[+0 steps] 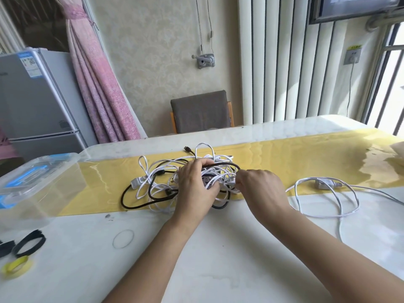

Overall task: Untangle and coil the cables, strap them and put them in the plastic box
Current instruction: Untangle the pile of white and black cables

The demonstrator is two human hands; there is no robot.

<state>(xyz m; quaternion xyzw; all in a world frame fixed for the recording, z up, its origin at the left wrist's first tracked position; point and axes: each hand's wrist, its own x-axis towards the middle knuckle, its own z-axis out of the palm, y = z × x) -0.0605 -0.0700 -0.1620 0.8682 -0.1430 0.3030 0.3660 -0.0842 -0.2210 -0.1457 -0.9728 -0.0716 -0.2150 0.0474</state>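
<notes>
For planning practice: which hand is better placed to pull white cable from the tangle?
Likely right: the right hand pinches thin white cable strands; the left hand grips the thick black cable.

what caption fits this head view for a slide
Left hand and right hand grip a cable tangle near the plastic box.

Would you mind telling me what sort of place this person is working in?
Most likely a home, perhaps a dining area: a small fridge stands beside a pink curtain, and a cushioned chair stands behind the table.
</notes>
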